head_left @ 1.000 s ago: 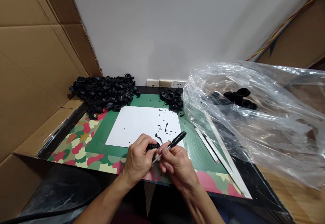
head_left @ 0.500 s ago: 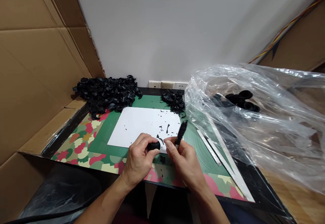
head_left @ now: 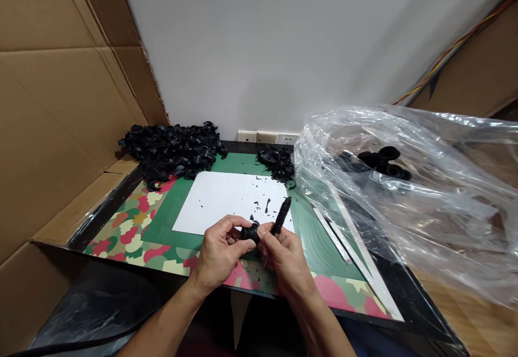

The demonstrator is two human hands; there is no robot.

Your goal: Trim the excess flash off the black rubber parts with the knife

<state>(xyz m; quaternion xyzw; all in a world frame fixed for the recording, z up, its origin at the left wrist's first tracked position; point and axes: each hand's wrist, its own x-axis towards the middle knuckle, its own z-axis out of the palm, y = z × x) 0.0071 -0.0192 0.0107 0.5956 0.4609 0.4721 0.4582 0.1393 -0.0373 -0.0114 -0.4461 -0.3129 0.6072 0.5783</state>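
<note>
My left hand [head_left: 218, 249] is closed around a black ribbed rubber piece [head_left: 250, 232], gripped between thumb and fingers. My right hand [head_left: 285, 251] holds a slim black-handled tool [head_left: 282, 215], its handle leaning up and away; a thin tip seems to show below the fingers, but its kind is unclear. The right thumb and forefinger touch the right end of the rubber piece. Beneath both hands lies a white sheet [head_left: 218, 200] dotted with small black scraps [head_left: 267, 206].
A large heap of black rubber trimmings [head_left: 174, 152] lies at back left, with a smaller heap [head_left: 277, 162] at back centre. A clear plastic bag [head_left: 437, 211] holding black rubber parts [head_left: 384, 161] covers the right. White strips [head_left: 332, 235] lie on the green mat [head_left: 311, 254]. Cardboard [head_left: 60, 103] walls the left.
My right hand has moved left, its fingertips now against the rubber piece. The tool's handle leans over more. The rubber piece has turned and shifted slightly right in my left hand.
</note>
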